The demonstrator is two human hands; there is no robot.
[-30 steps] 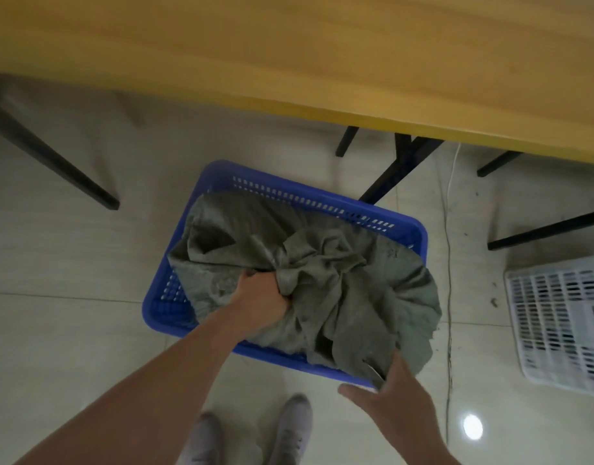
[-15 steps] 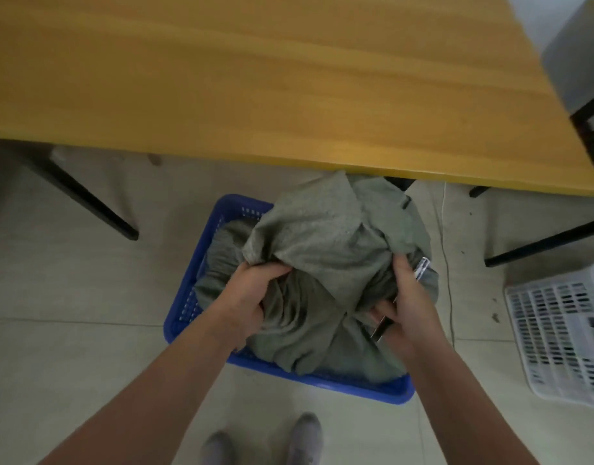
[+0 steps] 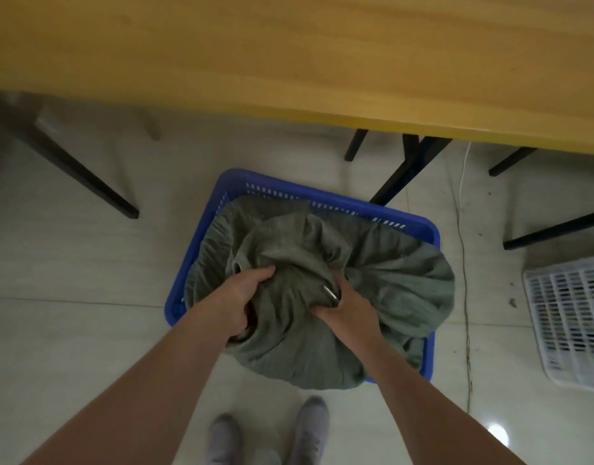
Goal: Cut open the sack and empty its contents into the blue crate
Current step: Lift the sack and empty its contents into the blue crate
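- Grey-green crumpled fabric sack [image 3: 393, 283] sits inside the crate, and both hands are bunched into its gathered top.
- Left hand [image 3: 238, 303] has its fingers curled round a fold on the sack's left side.
- Right hand [image 3: 349, 310] clutches a fold just beside it, and the two fists are near each other but not touching.
- Slim silvery metal piece [image 3: 330, 293] pokes out by the right hand's fingers. It is probably the cutting tool, though its shape is too small to make out.
- Directly under and ahead of the hands, the sack's bulk spreads mostly to the right, its long axis running from the far-left corner to the near-right one, where cloth spills over the rim.
- Since the right hand is nearer that bulk and has the metal piece, my guess is that it works the cloth while the left holds it steady.
- Blue slotted plastic crate [image 3: 173, 310] rests on the pale tiled floor [image 3: 71, 263] between grey shoes [image 3: 309, 427] and the yellow wooden tabletop [image 3: 289, 62].
- White slotted plastic basket [image 3: 570, 323] stands well apart, to the right.
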